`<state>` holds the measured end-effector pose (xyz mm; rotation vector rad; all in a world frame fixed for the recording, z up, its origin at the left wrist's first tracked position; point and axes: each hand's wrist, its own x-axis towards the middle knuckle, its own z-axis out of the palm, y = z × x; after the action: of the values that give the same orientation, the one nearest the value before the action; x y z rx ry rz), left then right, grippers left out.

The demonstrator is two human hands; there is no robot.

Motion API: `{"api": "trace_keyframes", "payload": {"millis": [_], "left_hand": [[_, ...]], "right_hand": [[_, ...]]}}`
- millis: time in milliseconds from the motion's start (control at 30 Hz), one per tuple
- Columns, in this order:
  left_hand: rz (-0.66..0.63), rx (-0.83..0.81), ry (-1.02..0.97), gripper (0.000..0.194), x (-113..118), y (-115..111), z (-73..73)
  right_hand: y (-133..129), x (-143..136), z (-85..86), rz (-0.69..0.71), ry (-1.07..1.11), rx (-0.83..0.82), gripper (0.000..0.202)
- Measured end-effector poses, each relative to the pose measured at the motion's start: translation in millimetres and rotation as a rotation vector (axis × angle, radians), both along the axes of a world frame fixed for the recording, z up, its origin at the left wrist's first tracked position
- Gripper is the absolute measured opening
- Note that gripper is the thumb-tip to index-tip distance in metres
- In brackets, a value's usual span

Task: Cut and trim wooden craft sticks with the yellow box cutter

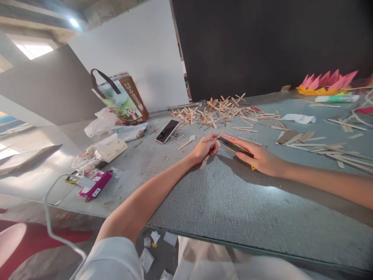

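My left hand [205, 149] is closed around a wooden craft stick [204, 163], whose lower end pokes out below the fingers. In my right hand [260, 158] is a black and yellow utility knife [235, 147], its front end pointing left at my left hand. The knife tip meets or nearly meets the stick's upper end; the exact contact is too small to tell. A red strip lies just behind the knife. Beyond both hands spreads a pile of loose craft sticks [214, 112].
A phone [167, 131] lies left of the stick pile. Farther left are a printed bag [128, 99], plastic wrappers and a purple packet [95, 186]. More sticks [326, 149] lie at right, with a pink paper flower [326, 82] and glue tube [336, 98] behind.
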<state>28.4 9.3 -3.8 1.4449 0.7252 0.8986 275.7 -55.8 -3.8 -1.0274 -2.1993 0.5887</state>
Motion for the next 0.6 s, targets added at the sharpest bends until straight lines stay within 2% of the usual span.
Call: {"api": "trace_keyframes", "payload": {"millis": [100, 333, 467, 600], "left_hand": [[0.000, -0.018, 0.012, 0.011, -0.3, 0.0, 0.9], [0.010, 0.008, 0.021, 0.012, -0.2, 1.2, -2.1], [-0.015, -0.052, -0.037, 0.017, -1.5, 4.2, -2.3], [0.024, -0.119, -0.087, 0.016, -1.2, 5.3, 1.1]], "right_hand": [[0.3, -1.6, -2.4, -0.013, -0.039, 0.070, 0.060], [-0.1, -3.6, 2.7, -0.007, -0.008, 0.070, 0.058], [-0.3, -1.6, 5.4, 0.027, 0.019, 0.024, 0.057], [-1.6, -0.5, 5.9, 0.029, 0.030, 0.016, 0.056]]}}
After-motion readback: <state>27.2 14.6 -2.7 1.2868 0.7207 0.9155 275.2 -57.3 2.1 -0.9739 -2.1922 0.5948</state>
